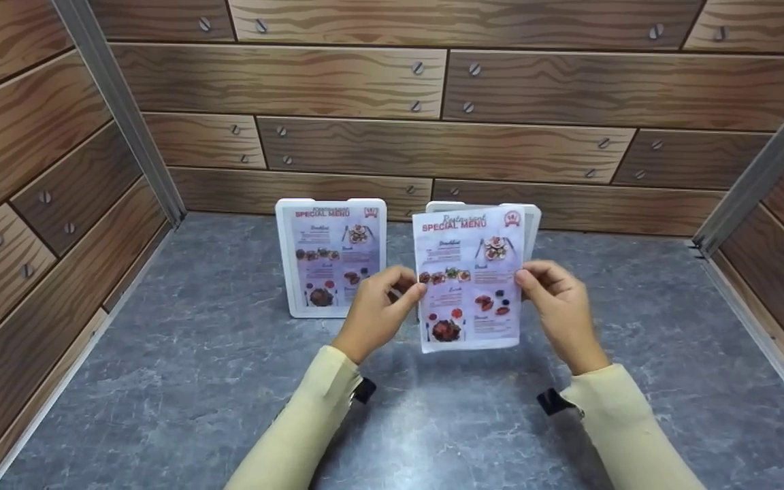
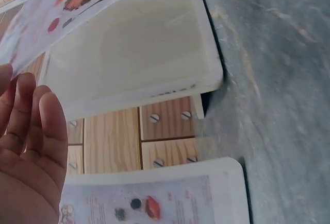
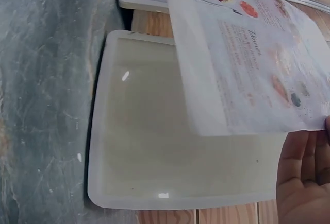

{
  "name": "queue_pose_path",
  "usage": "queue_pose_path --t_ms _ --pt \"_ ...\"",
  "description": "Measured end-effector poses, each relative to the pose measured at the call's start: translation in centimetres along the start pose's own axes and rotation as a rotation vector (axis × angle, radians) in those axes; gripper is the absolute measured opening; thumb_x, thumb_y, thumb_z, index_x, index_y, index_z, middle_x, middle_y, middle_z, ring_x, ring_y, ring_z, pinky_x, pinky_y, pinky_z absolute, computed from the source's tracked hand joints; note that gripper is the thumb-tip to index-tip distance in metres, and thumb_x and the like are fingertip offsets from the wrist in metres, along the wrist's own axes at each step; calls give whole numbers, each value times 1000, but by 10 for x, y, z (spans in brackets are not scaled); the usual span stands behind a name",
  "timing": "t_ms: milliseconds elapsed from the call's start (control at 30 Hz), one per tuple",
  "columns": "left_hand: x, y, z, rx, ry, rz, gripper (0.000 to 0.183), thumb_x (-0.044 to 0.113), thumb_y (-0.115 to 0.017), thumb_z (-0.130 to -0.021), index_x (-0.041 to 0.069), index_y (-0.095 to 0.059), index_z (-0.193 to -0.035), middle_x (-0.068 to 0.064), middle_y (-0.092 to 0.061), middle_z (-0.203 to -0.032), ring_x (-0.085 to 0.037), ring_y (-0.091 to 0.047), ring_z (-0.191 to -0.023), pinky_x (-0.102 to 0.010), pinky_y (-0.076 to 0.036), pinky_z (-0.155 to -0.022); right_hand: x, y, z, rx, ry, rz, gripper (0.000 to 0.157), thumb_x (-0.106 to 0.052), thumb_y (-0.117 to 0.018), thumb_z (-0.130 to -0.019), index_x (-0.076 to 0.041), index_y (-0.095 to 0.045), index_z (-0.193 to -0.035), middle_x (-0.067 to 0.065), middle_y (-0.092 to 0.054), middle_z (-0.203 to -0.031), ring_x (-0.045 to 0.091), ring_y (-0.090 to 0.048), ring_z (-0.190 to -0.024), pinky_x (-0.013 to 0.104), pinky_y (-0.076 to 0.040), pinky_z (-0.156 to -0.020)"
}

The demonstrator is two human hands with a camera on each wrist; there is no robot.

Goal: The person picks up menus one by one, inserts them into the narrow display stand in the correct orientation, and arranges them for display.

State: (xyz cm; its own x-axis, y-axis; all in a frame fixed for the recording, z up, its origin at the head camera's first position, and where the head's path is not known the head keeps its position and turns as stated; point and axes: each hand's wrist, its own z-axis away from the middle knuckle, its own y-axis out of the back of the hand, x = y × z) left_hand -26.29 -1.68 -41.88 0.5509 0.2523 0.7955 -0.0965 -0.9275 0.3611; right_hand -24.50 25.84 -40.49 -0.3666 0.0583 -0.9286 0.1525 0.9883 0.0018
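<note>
Between both hands a printed paper menu is held upright by its side edges. My left hand pinches the left edge between thumb and fingers; my right hand pinches the right edge in the same way. Right behind the paper stands a white-framed display stand, mostly hidden in the head view. Its blank, pale panel shows in the right wrist view, with the menu's lower edge overlapping it. Left of it, near my left hand, stands a second white-framed stand with a like menu inside its frame.
The stands rest on a grey marbled tabletop. Behind them rises a wood-plank-patterned wall, with similar side panels and metal corner strips at left and right. A black wrist strap piece hangs by the right sleeve.
</note>
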Motion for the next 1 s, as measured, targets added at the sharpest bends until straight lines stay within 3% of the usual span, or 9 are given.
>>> queue_pose_path --t_ms 367,700,1000 --pt "9 -4 -24 92 13 7 12 22 -69 -101 10 -72 -98 3 -68 -85 -12 -61 -75 -28 -54 -69 -3 7 -7 -17 -9 71 20 -4 -66 -100 16 -65 -107 -1 -73 -88 13 -67 -80 27 -58 -77" --pt "16 -11 -33 27 80 -8 14 27 -69 -101 14 -72 -102 5 -70 -89 -10 -64 -81 -28 -56 -76 -20 10 -27 75 50 -18 16 -2 -67 -99 13 -68 -106 0 -74 -88 12 -67 -80 24 -57 -77" --pt "19 -6 -49 50 83 9 13 24 -69 -101 11 -72 -101 1 -69 -89 -12 -63 -79 -28 -55 -75 -16 8 -32 11 12 48 19 -5 -66 -101 11 -65 -110 -6 -72 -91 10 -64 -85 24 -55 -79"
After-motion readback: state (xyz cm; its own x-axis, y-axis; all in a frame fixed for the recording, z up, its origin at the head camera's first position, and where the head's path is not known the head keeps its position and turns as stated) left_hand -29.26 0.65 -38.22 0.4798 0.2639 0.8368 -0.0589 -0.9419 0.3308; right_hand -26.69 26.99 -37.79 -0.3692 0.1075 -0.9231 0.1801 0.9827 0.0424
